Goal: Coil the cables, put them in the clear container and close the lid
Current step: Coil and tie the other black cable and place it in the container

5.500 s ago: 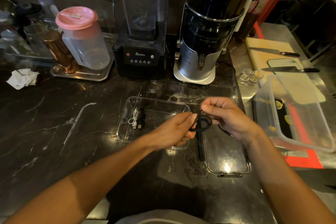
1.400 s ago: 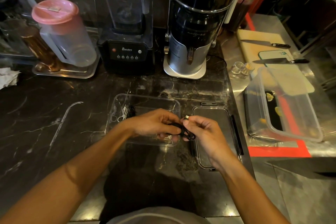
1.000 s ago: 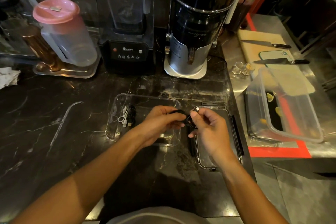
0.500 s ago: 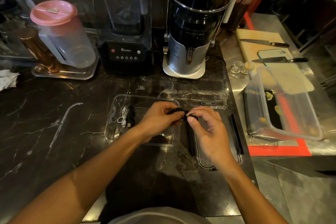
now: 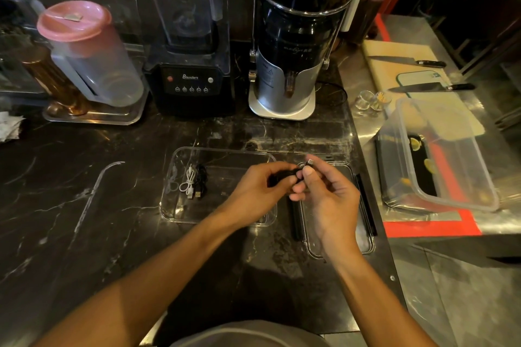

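Above the clear container (image 5: 174, 205), the left hand (image 5: 258, 191) grips a coiled black cable (image 5: 282, 176); the right hand (image 5: 328, 194) pinches its plug end. The lid (image 5: 363, 236) lies beside the container.

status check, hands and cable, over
Left hand and right hand both grip black cable. Clear container open, two coiled cables inside. Lid off, nothing blocking.

**Bare arms, grey top**

My two forearms come in from the bottom of the frame with no sleeves, watch, rings or bands on them. My left hand (image 5: 255, 191) and right hand (image 5: 328, 197) are bare, nails short. At the bottom centre, a curve of my grey shirt (image 5: 248, 335) shows, with a paler seam.
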A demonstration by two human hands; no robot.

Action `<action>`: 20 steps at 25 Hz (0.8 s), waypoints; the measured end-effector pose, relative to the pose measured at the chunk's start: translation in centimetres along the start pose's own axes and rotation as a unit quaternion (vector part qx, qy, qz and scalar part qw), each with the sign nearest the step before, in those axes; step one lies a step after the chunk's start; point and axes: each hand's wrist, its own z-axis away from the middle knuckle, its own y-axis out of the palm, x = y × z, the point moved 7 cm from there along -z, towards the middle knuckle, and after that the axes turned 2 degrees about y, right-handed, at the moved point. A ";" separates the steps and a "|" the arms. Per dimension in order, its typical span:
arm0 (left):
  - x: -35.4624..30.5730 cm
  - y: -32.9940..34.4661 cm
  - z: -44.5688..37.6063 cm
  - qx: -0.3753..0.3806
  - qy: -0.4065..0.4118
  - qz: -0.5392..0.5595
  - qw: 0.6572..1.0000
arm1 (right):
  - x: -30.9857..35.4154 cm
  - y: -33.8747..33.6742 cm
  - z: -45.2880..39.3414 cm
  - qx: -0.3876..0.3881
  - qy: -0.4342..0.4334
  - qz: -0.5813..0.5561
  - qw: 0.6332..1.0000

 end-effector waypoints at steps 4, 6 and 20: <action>0.2 0.8 -0.1 0.054 -0.020 0.046 0.997 | 0.6 0.1 0.2 -0.010 0.009 -0.039 0.999; 0.2 1.1 -0.1 0.095 -0.024 0.065 0.993 | 1.0 0.3 0.3 -0.003 -0.004 -0.013 1.000; -0.4 -0.2 0.4 0.046 -0.020 0.240 0.969 | 2.4 1.8 1.1 0.011 -0.033 -0.011 0.999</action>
